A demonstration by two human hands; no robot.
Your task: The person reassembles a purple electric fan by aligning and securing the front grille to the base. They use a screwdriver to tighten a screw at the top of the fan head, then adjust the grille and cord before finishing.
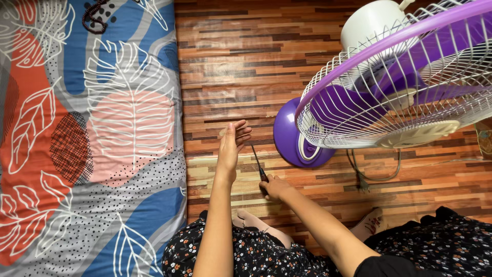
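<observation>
Screwdriver in the right hand, pointing up and away toward the fan.

Right hand (275, 186) was clenched round the screwdriver (258, 164) handle, low over the wood floor (230, 66); shaft angled up-left, between the released, flat left hand (231, 146) and the fan's purple base (288, 134).

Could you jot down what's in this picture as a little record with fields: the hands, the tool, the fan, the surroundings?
Left hand: raised, fingers straight, holding nothing
Right hand: closed around the dark handle of a screwdriver
Screwdriver: tip slants up, away from the person
Fan: purple and white, white wire guard, purple blades
Fan base: round, purple, on the floor
Floor: wood-pattern planks
Mattress: left, leaf-print cover
Cord: on the floor under the fan
</observation>
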